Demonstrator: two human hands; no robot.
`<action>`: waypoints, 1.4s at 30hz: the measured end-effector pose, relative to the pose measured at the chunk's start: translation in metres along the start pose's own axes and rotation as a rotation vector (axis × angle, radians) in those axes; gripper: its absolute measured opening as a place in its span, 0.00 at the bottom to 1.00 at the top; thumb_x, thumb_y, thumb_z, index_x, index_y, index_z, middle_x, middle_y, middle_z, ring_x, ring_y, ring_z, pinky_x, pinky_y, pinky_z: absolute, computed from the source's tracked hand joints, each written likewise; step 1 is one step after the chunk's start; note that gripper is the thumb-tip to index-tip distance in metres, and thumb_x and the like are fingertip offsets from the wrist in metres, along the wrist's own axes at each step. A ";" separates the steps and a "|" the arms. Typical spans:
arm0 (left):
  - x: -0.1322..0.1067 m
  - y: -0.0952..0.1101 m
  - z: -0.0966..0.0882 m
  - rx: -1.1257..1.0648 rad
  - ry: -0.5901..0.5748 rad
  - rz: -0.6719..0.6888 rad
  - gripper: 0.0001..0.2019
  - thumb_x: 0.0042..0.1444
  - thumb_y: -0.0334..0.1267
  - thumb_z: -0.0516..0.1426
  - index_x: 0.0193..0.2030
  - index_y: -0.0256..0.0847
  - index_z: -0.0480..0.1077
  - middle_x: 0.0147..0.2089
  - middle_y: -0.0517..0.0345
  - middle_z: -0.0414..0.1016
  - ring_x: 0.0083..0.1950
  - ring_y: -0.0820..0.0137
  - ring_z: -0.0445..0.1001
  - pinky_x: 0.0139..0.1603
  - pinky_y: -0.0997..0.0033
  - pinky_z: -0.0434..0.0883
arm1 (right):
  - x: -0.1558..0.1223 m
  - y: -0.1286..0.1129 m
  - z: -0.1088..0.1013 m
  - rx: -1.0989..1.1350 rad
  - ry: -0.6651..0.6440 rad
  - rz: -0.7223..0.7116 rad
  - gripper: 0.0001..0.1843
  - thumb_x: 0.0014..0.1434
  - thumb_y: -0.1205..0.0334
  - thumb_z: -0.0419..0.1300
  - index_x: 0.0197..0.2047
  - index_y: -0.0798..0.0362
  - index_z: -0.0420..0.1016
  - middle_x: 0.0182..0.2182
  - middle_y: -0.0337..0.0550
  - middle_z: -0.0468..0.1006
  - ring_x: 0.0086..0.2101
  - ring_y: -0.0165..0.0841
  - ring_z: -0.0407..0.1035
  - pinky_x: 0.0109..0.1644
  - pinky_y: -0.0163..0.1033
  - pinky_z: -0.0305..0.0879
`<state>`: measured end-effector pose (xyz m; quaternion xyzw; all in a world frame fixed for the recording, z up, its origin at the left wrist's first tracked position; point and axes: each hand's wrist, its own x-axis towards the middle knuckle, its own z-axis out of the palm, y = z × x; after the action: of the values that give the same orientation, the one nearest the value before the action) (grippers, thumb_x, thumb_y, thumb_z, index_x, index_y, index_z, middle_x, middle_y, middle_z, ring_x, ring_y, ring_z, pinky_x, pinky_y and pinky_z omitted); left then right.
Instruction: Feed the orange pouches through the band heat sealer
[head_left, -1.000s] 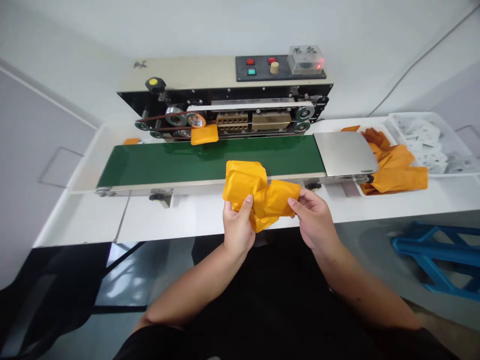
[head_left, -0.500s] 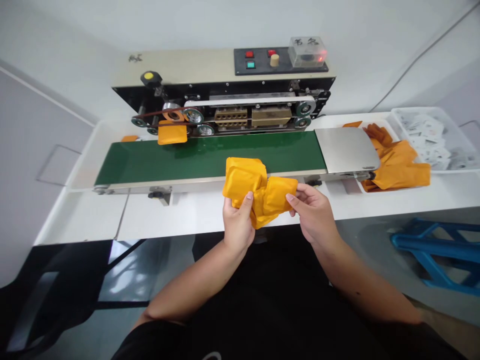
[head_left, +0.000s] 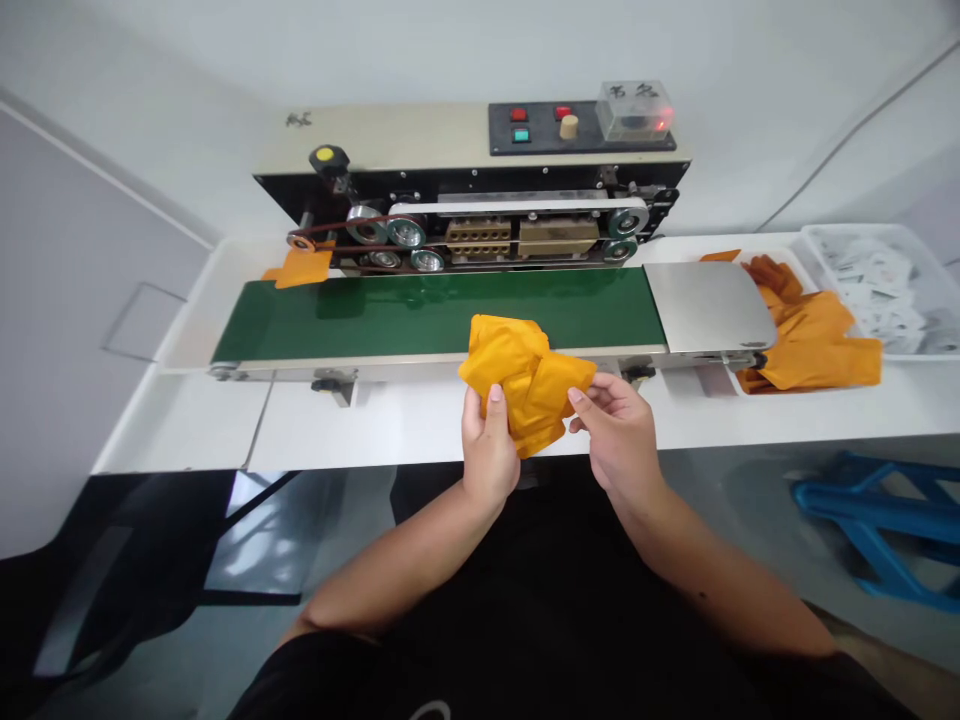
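Note:
Several small yellow-orange pouches (head_left: 517, 375) lie fanned and overlapping between my two hands, just over the front edge of a green conveyor belt (head_left: 420, 315). My left hand (head_left: 491, 445) is closed on the bunch from below, thumb on top. With thumb and fingers, my right hand (head_left: 615, 420) pinches the right-hand edge of a pouch. Another orange pouch (head_left: 304, 268) is at the left end of the band sealer (head_left: 450, 170), by its rollers. How many pouches I hold cannot be made out.
Right of the belt is a metal plate (head_left: 709, 305), then a white bin with orange pouches (head_left: 814, 335) and a clear tub (head_left: 915, 250) of white packets. A white tray (head_left: 187, 330) stands at the left end. A blue stool (head_left: 877, 510) is at lower right.
The pouch on the sealer has travelled left, out toward the end of the rollers. In my hands the pouches have shifted and overlap more closely. The view has moved slightly.

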<state>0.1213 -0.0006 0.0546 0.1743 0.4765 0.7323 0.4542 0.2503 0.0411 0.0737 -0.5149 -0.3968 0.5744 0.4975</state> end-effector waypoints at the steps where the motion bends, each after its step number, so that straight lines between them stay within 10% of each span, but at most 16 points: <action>1: 0.001 0.000 0.000 0.009 0.000 0.019 0.23 0.69 0.61 0.63 0.61 0.48 0.75 0.63 0.49 0.82 0.65 0.58 0.82 0.62 0.60 0.80 | 0.001 0.000 0.002 0.006 0.001 0.006 0.17 0.56 0.50 0.76 0.44 0.49 0.81 0.34 0.40 0.82 0.29 0.31 0.73 0.28 0.36 0.70; 11: 0.010 0.007 0.000 -0.013 0.011 -0.023 0.22 0.63 0.54 0.71 0.56 0.46 0.74 0.55 0.53 0.84 0.55 0.60 0.87 0.58 0.57 0.83 | 0.010 -0.005 0.001 0.099 -0.009 0.019 0.22 0.55 0.47 0.78 0.46 0.48 0.78 0.40 0.41 0.85 0.34 0.33 0.79 0.33 0.37 0.76; 19: 0.008 0.019 -0.012 -0.027 0.009 -0.066 0.24 0.61 0.53 0.72 0.58 0.47 0.73 0.55 0.53 0.84 0.55 0.59 0.86 0.58 0.54 0.84 | 0.114 -0.062 -0.053 0.058 0.146 0.019 0.12 0.64 0.59 0.72 0.47 0.48 0.74 0.30 0.36 0.80 0.19 0.26 0.69 0.22 0.30 0.67; 28: 0.004 0.024 -0.015 -0.002 0.009 -0.075 0.25 0.61 0.55 0.72 0.59 0.48 0.75 0.56 0.54 0.84 0.54 0.60 0.87 0.56 0.57 0.84 | 0.187 -0.105 -0.060 0.005 0.231 0.041 0.09 0.67 0.78 0.62 0.39 0.55 0.76 0.34 0.48 0.82 0.24 0.28 0.74 0.23 0.29 0.72; 42: 0.006 0.022 -0.014 0.009 0.022 -0.098 0.25 0.61 0.54 0.73 0.57 0.46 0.75 0.55 0.52 0.85 0.53 0.61 0.87 0.57 0.59 0.84 | 0.206 -0.102 -0.044 -0.092 0.157 0.101 0.07 0.68 0.76 0.66 0.40 0.56 0.79 0.30 0.44 0.81 0.20 0.26 0.71 0.20 0.29 0.71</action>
<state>0.0977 -0.0055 0.0654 0.1447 0.4926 0.7090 0.4834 0.3158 0.2602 0.1247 -0.6000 -0.3560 0.5376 0.4735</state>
